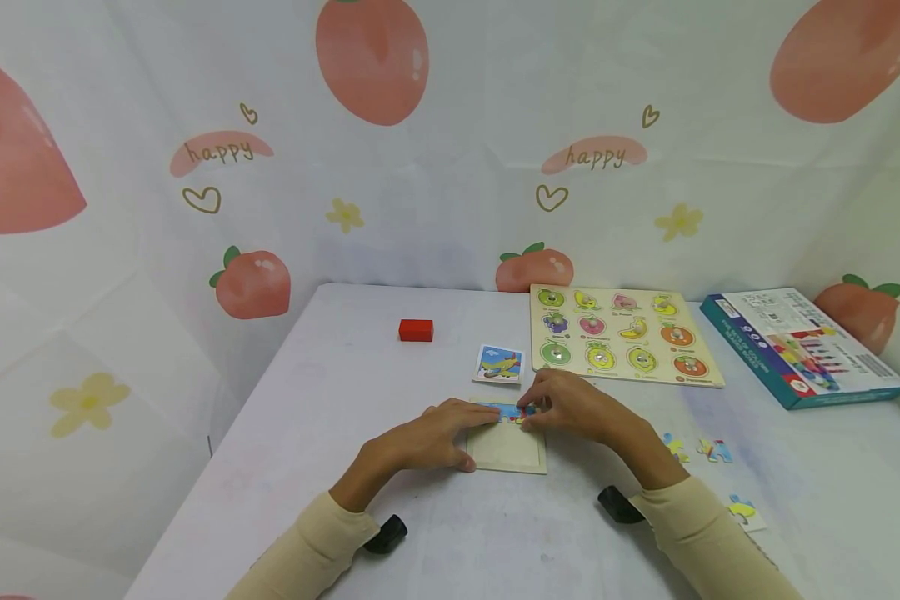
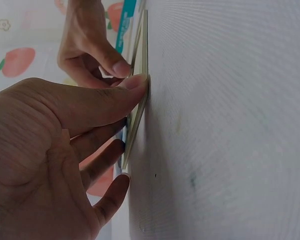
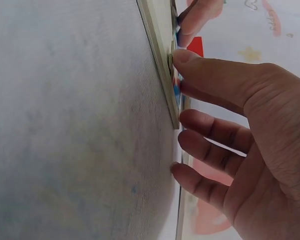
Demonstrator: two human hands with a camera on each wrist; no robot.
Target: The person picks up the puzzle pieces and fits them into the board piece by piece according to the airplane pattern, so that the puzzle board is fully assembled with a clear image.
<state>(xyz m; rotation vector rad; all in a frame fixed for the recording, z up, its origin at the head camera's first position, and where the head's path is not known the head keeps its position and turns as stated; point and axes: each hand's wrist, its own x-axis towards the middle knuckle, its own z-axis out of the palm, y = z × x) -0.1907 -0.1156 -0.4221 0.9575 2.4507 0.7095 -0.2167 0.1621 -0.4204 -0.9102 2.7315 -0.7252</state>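
Observation:
A shallow wooden puzzle tray lies flat on the table, with blue picture pieces along its far side. My left hand steadies the tray from the left: its extended fingers press near the far pieces, and the thumb rests at the tray's edge. At the far right corner, my right hand pinches a puzzle piece between thumb and index finger, right at the tray's surface. Its other fingers spread loosely beside the tray. Much of the pinched piece is hidden by the fingertips.
Beyond the tray lies an airplane picture card, with a red block farther left. A fruit peg board and a teal-edged box stand at the back right. Loose puzzle pieces lie beside my right forearm.

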